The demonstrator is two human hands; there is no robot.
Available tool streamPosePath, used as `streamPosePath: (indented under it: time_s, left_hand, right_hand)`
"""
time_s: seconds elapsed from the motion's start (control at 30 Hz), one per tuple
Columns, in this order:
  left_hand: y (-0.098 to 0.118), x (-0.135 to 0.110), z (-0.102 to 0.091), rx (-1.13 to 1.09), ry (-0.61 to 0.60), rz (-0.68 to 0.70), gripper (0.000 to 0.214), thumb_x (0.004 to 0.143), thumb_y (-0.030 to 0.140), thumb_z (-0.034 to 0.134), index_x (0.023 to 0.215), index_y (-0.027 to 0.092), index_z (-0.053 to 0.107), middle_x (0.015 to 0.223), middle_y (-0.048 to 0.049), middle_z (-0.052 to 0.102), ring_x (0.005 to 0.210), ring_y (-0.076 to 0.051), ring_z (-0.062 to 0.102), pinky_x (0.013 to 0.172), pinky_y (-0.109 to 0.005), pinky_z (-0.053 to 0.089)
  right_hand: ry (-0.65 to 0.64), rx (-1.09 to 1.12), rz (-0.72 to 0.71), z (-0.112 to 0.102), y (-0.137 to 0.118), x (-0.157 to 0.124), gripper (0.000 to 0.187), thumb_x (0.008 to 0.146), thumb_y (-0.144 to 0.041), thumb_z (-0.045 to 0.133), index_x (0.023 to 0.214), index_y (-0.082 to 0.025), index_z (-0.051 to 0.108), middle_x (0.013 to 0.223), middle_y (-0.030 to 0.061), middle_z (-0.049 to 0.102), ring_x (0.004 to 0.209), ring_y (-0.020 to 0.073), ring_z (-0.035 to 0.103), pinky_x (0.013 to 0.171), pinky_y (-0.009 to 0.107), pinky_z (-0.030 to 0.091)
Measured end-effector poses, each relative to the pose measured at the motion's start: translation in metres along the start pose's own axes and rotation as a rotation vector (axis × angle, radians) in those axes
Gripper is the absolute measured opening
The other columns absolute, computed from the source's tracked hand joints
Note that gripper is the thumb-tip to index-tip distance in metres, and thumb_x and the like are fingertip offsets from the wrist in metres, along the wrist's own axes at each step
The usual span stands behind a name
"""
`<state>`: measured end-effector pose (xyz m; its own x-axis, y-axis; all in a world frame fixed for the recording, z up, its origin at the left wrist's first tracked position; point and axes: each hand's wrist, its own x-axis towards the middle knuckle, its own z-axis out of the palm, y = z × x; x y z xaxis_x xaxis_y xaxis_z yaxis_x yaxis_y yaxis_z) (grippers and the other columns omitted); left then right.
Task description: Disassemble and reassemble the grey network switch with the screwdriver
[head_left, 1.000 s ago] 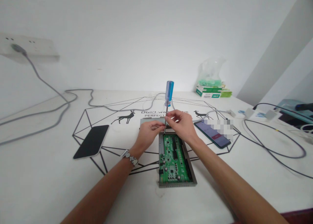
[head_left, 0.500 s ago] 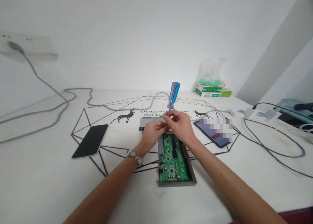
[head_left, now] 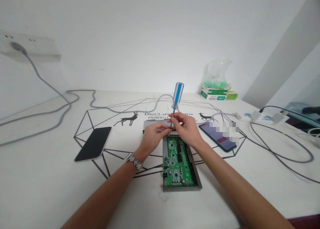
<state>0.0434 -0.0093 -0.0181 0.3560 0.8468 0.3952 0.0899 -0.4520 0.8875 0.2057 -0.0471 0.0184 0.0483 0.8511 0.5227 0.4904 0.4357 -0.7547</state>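
Observation:
A screwdriver (head_left: 178,95) with a clear and blue handle stands nearly upright over the far end of a green circuit board (head_left: 176,165) in a shallow metal case (head_left: 183,189). My right hand (head_left: 186,127) pinches its metal shaft below the handle. Close by on the left, my left hand (head_left: 155,135) has thumb and forefinger pressed together near the screwdriver's tip. Whatever those fingers hold, if anything, is too small to make out. Behind my hands lies a flat grey metal cover (head_left: 150,123), partly hidden by them.
To the left lies a dark-screened phone (head_left: 94,144); to the right, another phone (head_left: 218,137) with its screen lit. A power strip (head_left: 261,117) and black cable (head_left: 300,160) lie farther right. Green-white boxes (head_left: 213,93) and a plastic bag (head_left: 217,72) stand by the wall. A grey cable crosses the back.
My left fingers have shifted slightly down and away from the shaft. The screwdriver has turned a little in my right hand, and its lower shaft now shows. The case stays put.

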Motion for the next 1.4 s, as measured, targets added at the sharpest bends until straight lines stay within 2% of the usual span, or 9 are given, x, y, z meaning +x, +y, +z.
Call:
streamPosePath:
  time_s: [0.2, 0.3, 0.43, 0.63, 0.77, 0.9, 1.07, 1.23, 1.4]
  left_hand:
    - [0.0, 0.0, 0.003, -0.024, -0.062, 0.053, 0.023, 0.085, 0.031, 0.068, 0.096, 0.012, 0.074, 0.095, -0.0084, 0.077, 0.088, -0.022, 0.072, 0.085, -0.032, 0.057]
    - [0.002, 0.0, 0.005, -0.02, -0.059, 0.057, 0.021, 0.085, 0.031, 0.067, 0.092, 0.012, 0.074, 0.09, -0.0083, 0.077, 0.086, -0.022, 0.072, 0.083, -0.032, 0.056]
    - [0.001, 0.001, 0.007, 0.006, -0.009, 0.056, 0.02, 0.084, 0.032, 0.07, 0.09, 0.013, 0.072, 0.085, -0.0067, 0.076, 0.08, -0.021, 0.071, 0.078, -0.03, 0.056]
    - [-0.003, 0.001, 0.002, 0.105, -0.061, 0.088, 0.022, 0.086, 0.033, 0.067, 0.099, 0.015, 0.071, 0.093, -0.0065, 0.076, 0.084, -0.02, 0.071, 0.082, -0.032, 0.055]
    - [0.001, 0.0, 0.002, 0.138, -0.057, 0.094, 0.017, 0.086, 0.031, 0.066, 0.091, 0.015, 0.069, 0.087, -0.0057, 0.074, 0.08, -0.018, 0.069, 0.076, -0.029, 0.054]
    - [0.012, 0.0, -0.005, 0.178, -0.027, 0.03, 0.02, 0.081, 0.033, 0.071, 0.086, 0.014, 0.067, 0.076, -0.0043, 0.071, 0.069, -0.016, 0.065, 0.064, -0.026, 0.051]
    - [0.024, 0.004, -0.025, 0.38, 0.046, 0.066, 0.017, 0.081, 0.032, 0.066, 0.079, 0.016, 0.067, 0.064, -0.0002, 0.065, 0.054, -0.011, 0.053, 0.053, -0.023, 0.041]
    - [0.029, 0.001, -0.036, 0.543, -0.205, 0.109, 0.019, 0.084, 0.03, 0.06, 0.072, 0.017, 0.067, 0.06, 0.0007, 0.063, 0.056, -0.012, 0.054, 0.054, -0.023, 0.04]
    - [0.035, -0.004, -0.039, 0.593, -0.382, 0.003, 0.018, 0.083, 0.03, 0.06, 0.078, 0.017, 0.069, 0.065, -0.0016, 0.068, 0.059, -0.013, 0.06, 0.057, -0.024, 0.043]
  right_hand:
    - [-0.034, 0.038, -0.009, 0.003, -0.004, -0.001, 0.027, 0.093, -0.031, 0.051, 0.111, -0.02, 0.067, 0.095, 0.0048, 0.076, 0.078, 0.0168, 0.068, 0.06, 0.026, 0.05]
    - [0.055, 0.001, -0.038, 0.004, -0.009, -0.001, 0.026, 0.089, -0.033, 0.058, 0.11, -0.02, 0.067, 0.101, 0.0056, 0.073, 0.076, 0.0162, 0.064, 0.062, 0.026, 0.049]
    - [0.125, 0.007, -0.022, 0.005, -0.009, -0.001, 0.018, 0.085, -0.034, 0.063, 0.093, -0.019, 0.067, 0.082, 0.0028, 0.07, 0.073, 0.0163, 0.061, 0.068, 0.028, 0.049]
    - [0.038, 0.071, -0.008, 0.003, -0.002, 0.0, 0.024, 0.089, -0.032, 0.056, 0.103, -0.019, 0.07, 0.088, 0.0045, 0.074, 0.078, 0.0178, 0.066, 0.063, 0.026, 0.049]
    - [-0.001, 0.084, 0.004, 0.003, -0.003, -0.002, 0.031, 0.089, -0.034, 0.056, 0.114, -0.019, 0.067, 0.093, 0.0053, 0.074, 0.078, 0.0176, 0.065, 0.057, 0.025, 0.047]
    - [0.02, -0.009, -0.005, 0.004, 0.002, -0.005, 0.018, 0.083, -0.031, 0.065, 0.095, -0.018, 0.069, 0.077, 0.0017, 0.069, 0.07, 0.0166, 0.063, 0.068, 0.029, 0.05]
    - [-0.126, -0.002, 0.059, 0.003, 0.013, -0.008, 0.02, 0.089, -0.036, 0.06, 0.087, -0.018, 0.068, 0.073, 0.0027, 0.07, 0.055, 0.0154, 0.062, 0.057, 0.028, 0.049]
    - [-0.187, -0.012, 0.023, 0.002, 0.018, -0.008, 0.025, 0.095, -0.04, 0.051, 0.09, -0.02, 0.065, 0.074, 0.0036, 0.073, 0.059, 0.017, 0.065, 0.058, 0.028, 0.05]
    - [-0.147, 0.064, 0.079, 0.002, 0.018, -0.011, 0.029, 0.097, -0.046, 0.047, 0.091, -0.021, 0.06, 0.08, 0.0048, 0.074, 0.059, 0.0172, 0.067, 0.059, 0.029, 0.052]
